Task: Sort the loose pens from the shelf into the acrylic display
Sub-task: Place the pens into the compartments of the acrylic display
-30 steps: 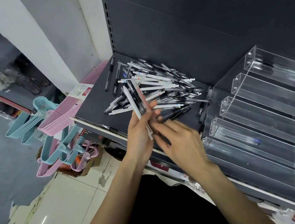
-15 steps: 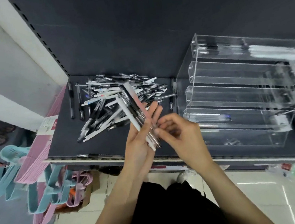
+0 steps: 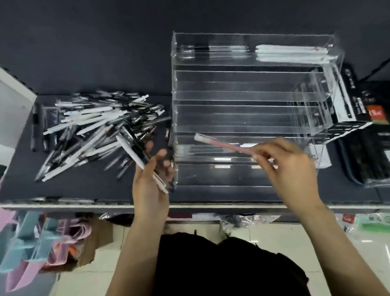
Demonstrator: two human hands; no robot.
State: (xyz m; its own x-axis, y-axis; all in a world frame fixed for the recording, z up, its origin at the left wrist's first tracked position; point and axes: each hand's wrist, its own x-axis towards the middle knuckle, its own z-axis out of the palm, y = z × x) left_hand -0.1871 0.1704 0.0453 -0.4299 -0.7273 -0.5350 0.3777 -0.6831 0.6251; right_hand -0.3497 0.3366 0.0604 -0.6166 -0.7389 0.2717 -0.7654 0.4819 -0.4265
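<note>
Pens, loose pile [image 3: 94,127]: we see black and white ones heaped on the dark shelf [image 3: 76,183], beyond and to the left of our left fingers.
Left hand [image 3: 149,180]: our palm faces up and the fingers [image 3: 162,155] curl round a small bunch of pens [image 3: 142,161], a white one and dark ones, just left of the display's front corner.
Right hand [image 3: 285,161]: thumb and fingertips pinch the near end of a red pen [image 3: 222,144].
Red pen: it slants up and left from our right fingers, its clear cap end over a lower front tier of the display; we cannot tell whether it touches the acrylic.
Acrylic display [image 3: 250,85]: a clear stepped rack standing on the shelf beyond our right fingers.
Top tier: black pens [image 3: 202,49] on the left, white pens [image 3: 292,52] on the right.
Black boxes [image 3: 354,103]: right of the display.
Hangers [image 3: 17,243]: pink and blue, below the shelf, left of our left arm.
</note>
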